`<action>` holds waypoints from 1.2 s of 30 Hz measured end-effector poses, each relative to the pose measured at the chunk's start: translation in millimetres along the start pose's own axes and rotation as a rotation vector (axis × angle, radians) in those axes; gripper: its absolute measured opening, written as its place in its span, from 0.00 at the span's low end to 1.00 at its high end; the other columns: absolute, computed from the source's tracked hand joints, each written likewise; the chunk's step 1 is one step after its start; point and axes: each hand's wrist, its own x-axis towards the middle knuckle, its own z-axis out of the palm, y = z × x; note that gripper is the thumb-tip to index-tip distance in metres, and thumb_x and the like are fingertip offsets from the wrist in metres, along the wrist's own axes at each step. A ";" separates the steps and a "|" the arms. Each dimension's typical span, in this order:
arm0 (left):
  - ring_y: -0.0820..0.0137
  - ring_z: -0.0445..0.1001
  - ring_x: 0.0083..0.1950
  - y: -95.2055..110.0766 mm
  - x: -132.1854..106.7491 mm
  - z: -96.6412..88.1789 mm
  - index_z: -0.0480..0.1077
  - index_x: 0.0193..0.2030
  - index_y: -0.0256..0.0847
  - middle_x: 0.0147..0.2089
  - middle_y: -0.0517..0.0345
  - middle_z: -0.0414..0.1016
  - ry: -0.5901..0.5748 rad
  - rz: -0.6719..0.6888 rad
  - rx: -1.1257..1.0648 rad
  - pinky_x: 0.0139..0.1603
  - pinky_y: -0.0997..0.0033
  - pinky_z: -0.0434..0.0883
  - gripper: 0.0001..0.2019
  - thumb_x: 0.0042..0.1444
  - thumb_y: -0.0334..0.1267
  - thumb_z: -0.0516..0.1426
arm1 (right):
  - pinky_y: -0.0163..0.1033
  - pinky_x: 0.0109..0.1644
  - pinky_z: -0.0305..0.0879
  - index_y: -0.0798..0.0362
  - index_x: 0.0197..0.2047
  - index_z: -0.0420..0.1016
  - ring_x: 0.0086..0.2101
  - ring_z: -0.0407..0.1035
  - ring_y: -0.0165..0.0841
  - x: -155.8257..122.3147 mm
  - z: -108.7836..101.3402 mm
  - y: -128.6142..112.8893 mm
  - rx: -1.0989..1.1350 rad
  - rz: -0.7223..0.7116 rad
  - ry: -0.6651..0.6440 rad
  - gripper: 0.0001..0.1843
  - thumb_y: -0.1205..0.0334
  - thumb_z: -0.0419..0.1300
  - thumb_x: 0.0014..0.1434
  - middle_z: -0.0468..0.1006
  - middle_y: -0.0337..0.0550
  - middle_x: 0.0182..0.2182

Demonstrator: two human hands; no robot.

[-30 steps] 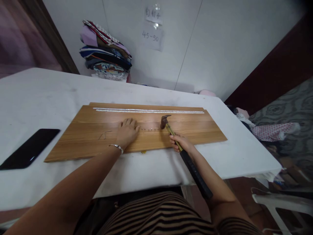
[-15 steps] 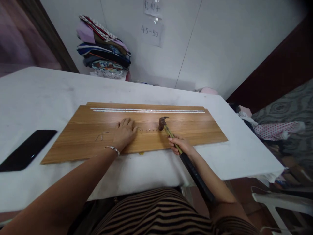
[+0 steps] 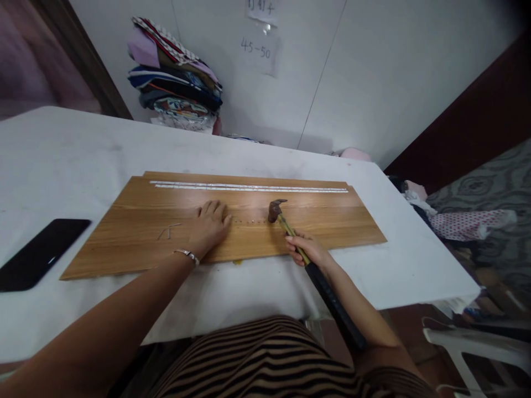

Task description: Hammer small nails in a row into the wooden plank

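Observation:
A long wooden board [image 3: 136,210] lies on the white-covered table in front of me. My left hand [image 3: 209,225] rests flat on it, palm down with fingers spread. In my right hand [image 3: 305,247] is a claw hammer [image 3: 275,211], gripped around the yellowish part of its handle. The rusty hammer head is over the board, at a row of small nail heads [image 3: 253,221] running across its middle; whether it touches cannot be told. To the left of my left hand lie several loose nails [image 3: 169,231]. Two white measuring strips [image 3: 249,188] run along the board's far side.
A black phone [image 3: 43,251] lies on the white table [image 3: 103,149] at the left. Folded fabrics [image 3: 178,83] are stacked by the wall. Papers with writing [image 3: 259,50] hang above. A white plastic chair [image 3: 464,342] stands at the lower right.
My view has shifted slightly, so the board and phone appear a little further left. Both hands and the hammer keep nearly the same place over the board.

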 end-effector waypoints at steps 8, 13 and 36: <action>0.52 0.61 0.72 1.0 -0.6 -1.7 0.71 0.61 0.38 0.70 0.40 0.68 -0.019 -0.014 0.004 0.71 0.47 0.57 0.23 0.68 0.45 0.45 | 0.30 0.14 0.44 0.50 0.42 0.66 0.14 0.53 0.21 3.8 3.4 -2.8 -0.004 0.011 -0.003 0.27 0.47 0.72 0.45 0.64 0.24 0.20; 0.52 0.61 0.72 2.0 -0.7 -3.7 0.70 0.61 0.38 0.70 0.40 0.68 -0.030 -0.008 0.004 0.71 0.47 0.57 0.23 0.67 0.45 0.45 | 0.30 0.16 0.44 0.50 0.42 0.67 0.14 0.53 0.21 3.7 5.9 -4.7 -0.010 -0.006 -0.024 0.25 0.48 0.71 0.47 0.63 0.24 0.20; 0.52 0.61 0.72 1.9 0.0 -4.0 0.70 0.62 0.41 0.70 0.42 0.68 -0.033 -0.019 -0.015 0.71 0.46 0.57 0.23 0.67 0.45 0.45 | 0.30 0.15 0.45 0.50 0.41 0.67 0.14 0.53 0.21 -0.5 2.3 -3.1 -0.007 0.005 0.015 0.26 0.48 0.72 0.45 0.63 0.24 0.19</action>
